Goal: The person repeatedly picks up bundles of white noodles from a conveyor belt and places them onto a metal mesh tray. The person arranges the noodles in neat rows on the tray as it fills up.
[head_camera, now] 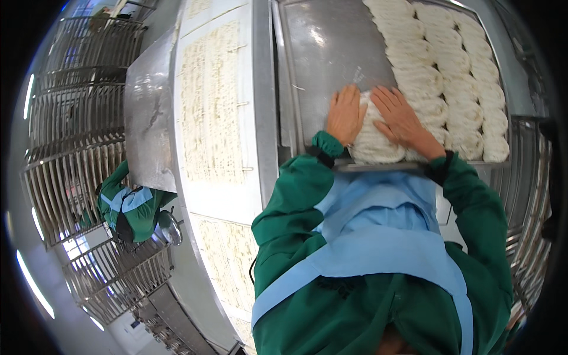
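Observation:
My left hand lies along the left edge of a folded bundle of pale noodles at the near edge of a metal tray. My right hand rests over the same bundle's right side, palm down. The fingers of both hands are stretched out and point away from me, and the thumbs face each other across the bundle. My palms hide part of it. Rows of similar noodle bundles fill the tray's right side, packed closely against one another.
Left of the tray runs a white conveyor belt carrying flat noodle strands with thin sticks. Beyond it are a metal sheet surface, a co-worker in green, a round stool and metal racks. More racks stand to my right.

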`<action>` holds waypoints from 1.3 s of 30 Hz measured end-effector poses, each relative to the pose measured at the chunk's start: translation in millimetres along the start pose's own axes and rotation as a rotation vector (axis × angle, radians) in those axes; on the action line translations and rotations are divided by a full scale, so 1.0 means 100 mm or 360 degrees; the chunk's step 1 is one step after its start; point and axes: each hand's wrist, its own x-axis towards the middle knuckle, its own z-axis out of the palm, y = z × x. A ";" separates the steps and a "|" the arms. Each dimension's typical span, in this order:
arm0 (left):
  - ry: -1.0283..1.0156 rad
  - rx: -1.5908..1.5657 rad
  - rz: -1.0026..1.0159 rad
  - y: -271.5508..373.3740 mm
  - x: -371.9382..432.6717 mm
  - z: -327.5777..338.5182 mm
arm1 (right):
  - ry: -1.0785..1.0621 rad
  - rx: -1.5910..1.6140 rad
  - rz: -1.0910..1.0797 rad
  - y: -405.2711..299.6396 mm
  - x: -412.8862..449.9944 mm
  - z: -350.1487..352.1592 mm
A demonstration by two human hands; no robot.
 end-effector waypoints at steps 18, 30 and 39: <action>0.0111 -0.0060 -0.1589 -3.96 1.58 -2.00 | -0.0161 0.0253 0.0178 0.05 0.08 -0.04; 0.0320 -0.0833 -0.0906 -1.39 1.15 -3.35 | 0.0297 0.0709 0.0067 -0.11 0.29 -0.47; -0.0048 -0.1597 -0.0862 0.33 0.85 -2.56 | 0.0575 0.1482 0.0308 -1.16 1.55 -0.56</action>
